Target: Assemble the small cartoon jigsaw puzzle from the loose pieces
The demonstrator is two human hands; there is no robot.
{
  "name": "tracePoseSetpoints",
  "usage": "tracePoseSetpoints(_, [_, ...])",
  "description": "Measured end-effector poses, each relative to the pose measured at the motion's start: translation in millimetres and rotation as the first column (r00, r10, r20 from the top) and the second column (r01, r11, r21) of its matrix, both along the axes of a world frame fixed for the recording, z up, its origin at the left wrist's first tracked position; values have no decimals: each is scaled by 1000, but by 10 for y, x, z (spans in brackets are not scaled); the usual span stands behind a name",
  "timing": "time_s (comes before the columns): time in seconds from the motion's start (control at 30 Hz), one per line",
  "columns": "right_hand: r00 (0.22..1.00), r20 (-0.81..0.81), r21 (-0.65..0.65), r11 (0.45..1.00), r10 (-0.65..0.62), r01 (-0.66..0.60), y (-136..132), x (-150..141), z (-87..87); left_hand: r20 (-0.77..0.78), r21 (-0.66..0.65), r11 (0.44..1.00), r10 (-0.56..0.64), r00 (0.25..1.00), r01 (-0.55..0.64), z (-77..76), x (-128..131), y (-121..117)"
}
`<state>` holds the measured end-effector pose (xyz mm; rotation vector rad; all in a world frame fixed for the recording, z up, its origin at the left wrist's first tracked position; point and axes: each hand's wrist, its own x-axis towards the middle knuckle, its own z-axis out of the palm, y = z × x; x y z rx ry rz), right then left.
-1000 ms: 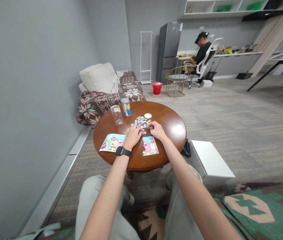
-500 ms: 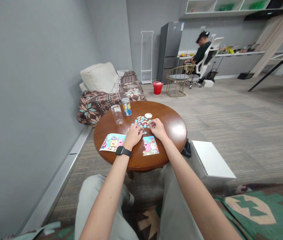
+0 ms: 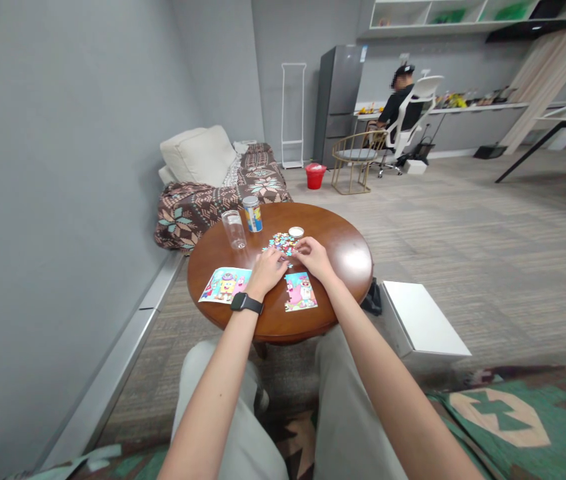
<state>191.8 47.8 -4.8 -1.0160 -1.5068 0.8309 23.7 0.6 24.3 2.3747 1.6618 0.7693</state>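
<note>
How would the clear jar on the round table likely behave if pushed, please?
The clear jar looks empty, so it is probably light for its size. Standing tall on the polished wooden table, it might tip if pushed high up, then roll. Its smooth sides may also prove slippery.

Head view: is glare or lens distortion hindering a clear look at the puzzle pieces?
Head view: soft glare on the round wooden table lies right of the puzzle pieces, not on them; wide-angle distortion slants the skirting rail; the pieces look small.
</note>
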Motion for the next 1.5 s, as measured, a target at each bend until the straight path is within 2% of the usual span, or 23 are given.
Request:
tracePoseSetpoints(0.1, [990, -100, -79, 991, 97, -105, -26, -12, 9, 2, 2, 1000, -10, 1000, 10, 10, -1, -5])
tracePoseSetpoints(0.2, [974, -161, -99, 979, 161, -178, -49, -18, 37, 13, 6, 1000, -19, 1000, 19, 32, 1, -19])
tracePoseSetpoints(0.47, [949, -233, -87, 967, 214, -239, -75, -26, 98, 24, 28, 999, -20, 1000, 20, 46, -14, -18])
tracePoseSetpoints(0.7, [962, -180, -82, 972, 204, -222, -51, -17, 81, 34, 50, 999, -13, 999, 11, 27, -20, 8])
tracePoseSetpoints(0.93, [990, -58, -45, 990, 131, -134, -21, -3, 48, 51, 29, 1000, 8, 999, -10, 34, -8, -1])
tracePoseSetpoints(1.2, [988, -47, -31, 988, 148, -150, -22, 1, 33, 48, 19, 1000, -15, 999, 14, 38, -4, -1])
tracePoseSetpoints(1.3, [995, -2, -10, 995, 95, -95, -27, 13, 39, 44, 12, 1000, -6, 999, 5, 33, -1, -1])
tracePoseSetpoints(1.5, [989, 100, 3, 994, -109, 109, -16, 56, 30, 22, -18, 1000, 4, 1000, -3, 15, -4, -5])
